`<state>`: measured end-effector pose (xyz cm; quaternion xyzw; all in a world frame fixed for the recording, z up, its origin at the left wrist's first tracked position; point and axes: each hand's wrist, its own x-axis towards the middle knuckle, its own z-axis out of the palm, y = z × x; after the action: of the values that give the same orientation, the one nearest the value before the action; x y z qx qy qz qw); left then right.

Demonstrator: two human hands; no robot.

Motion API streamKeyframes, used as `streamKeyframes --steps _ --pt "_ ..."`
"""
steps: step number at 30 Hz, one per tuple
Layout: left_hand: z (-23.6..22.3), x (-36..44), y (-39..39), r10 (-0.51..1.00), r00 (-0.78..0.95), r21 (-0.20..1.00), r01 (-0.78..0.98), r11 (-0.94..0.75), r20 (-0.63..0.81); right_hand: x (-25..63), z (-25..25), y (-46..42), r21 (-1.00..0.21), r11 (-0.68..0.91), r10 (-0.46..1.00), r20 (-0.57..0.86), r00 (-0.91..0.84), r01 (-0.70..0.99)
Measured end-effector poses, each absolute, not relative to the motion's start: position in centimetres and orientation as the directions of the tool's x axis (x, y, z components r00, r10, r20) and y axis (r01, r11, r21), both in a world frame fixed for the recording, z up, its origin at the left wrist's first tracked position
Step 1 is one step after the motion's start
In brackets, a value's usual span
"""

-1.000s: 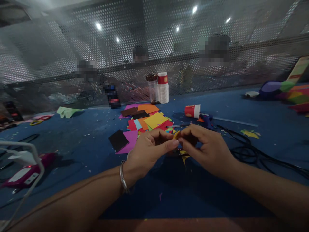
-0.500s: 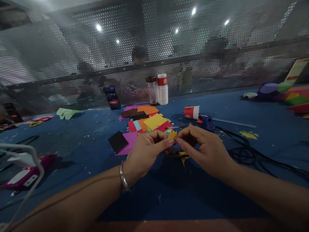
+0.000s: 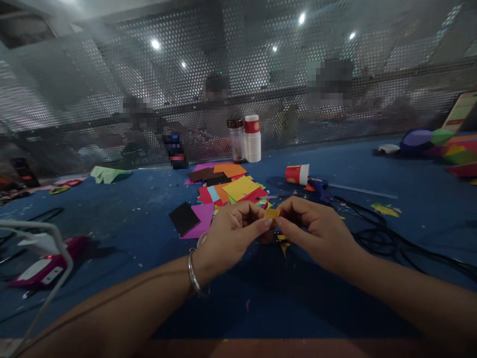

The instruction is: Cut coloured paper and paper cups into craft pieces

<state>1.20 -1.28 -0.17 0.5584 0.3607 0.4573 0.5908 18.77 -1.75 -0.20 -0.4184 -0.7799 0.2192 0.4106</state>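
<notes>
A small piece of yellow paper (image 3: 272, 213) is pinched between the fingertips of both hands, above the blue table. My left hand (image 3: 238, 233), with a silver bangle at the wrist, grips its left side. My right hand (image 3: 315, 226) closes thumb and fingers on its right edge. Below the hands lies a dark object with yellow on it (image 3: 282, 238), mostly hidden; I cannot tell its kind. Just beyond is a pile of coloured paper, with a yellow sheet (image 3: 241, 189) on top. A black square (image 3: 184, 219) rests on purple paper (image 3: 203, 221) left of my left hand.
A red and white paper cup (image 3: 297, 174) lies on its side by a blue glue gun (image 3: 318, 188). Black cable (image 3: 387, 238) coils at right. A clear jar (image 3: 236, 141) and stacked paper cups (image 3: 253, 141) stand at the back. A magenta power strip (image 3: 50, 263) sits at left.
My right fingertips have come onto the yellow paper's right side, and the piece is now tilted, apparently bending. The whole view has shifted slightly.
</notes>
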Motion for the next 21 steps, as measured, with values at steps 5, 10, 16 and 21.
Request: streamKeyframes --steps 5,10,16,21 --pt "-0.41 1.08 -1.13 0.936 0.340 0.986 -0.163 -0.031 0.086 18.82 -0.37 -1.54 -0.781 0.505 0.858 0.406 -0.315 0.369" --pt "-0.59 0.77 -0.77 0.936 0.346 0.991 -0.132 -0.016 0.061 18.73 -0.23 -1.45 -0.778 0.512 0.855 0.421 -0.302 0.364" --pt "-0.30 0.50 -0.56 0.937 0.346 0.971 -0.201 0.133 -0.057 18.71 -0.20 -1.57 -0.714 0.538 0.843 0.455 -0.288 0.447" --pt "-0.40 0.51 -0.43 0.936 0.339 0.954 -0.239 0.183 -0.095 18.82 -0.32 -1.43 -0.685 0.558 0.830 0.467 -0.305 0.469"
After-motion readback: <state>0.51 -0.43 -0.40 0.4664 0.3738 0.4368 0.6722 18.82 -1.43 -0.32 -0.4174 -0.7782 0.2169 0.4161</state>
